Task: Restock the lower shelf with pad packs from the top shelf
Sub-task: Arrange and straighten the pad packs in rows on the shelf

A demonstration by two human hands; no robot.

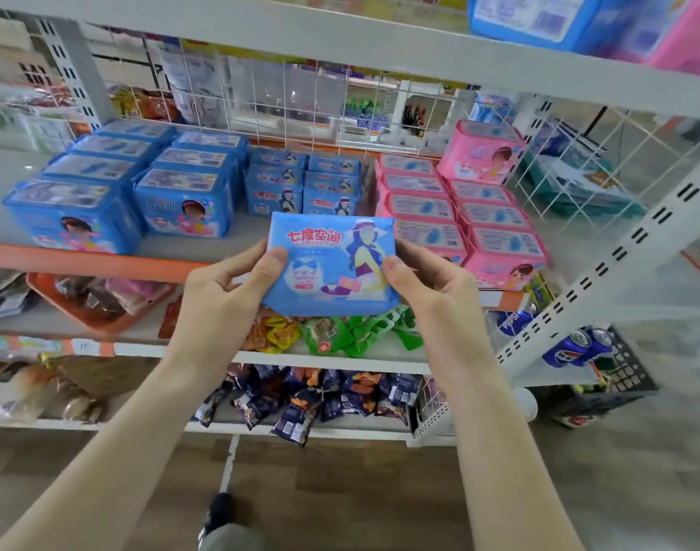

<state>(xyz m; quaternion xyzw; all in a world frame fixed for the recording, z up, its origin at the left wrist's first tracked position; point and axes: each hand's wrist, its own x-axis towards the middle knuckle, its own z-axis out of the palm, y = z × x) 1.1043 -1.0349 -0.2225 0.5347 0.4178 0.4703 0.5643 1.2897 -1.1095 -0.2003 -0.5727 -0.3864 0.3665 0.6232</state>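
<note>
just in front of the orange-edged shelf [82, 258], the left hand [225, 296] and right hand [427, 284] each pinch one side of a blue pad pack [332, 264], thumbs on its printed face and fingers curled round its edges, holding it upright and off the shelf. on that shelf, right behind the pack, stand two short rows of matching blue packs [300, 180] with bare board before them, so this one looks ready to place. above that shelf, more packs [539, 17] sit on the top shelf [340, 45], so restocking seems partway.
</note>
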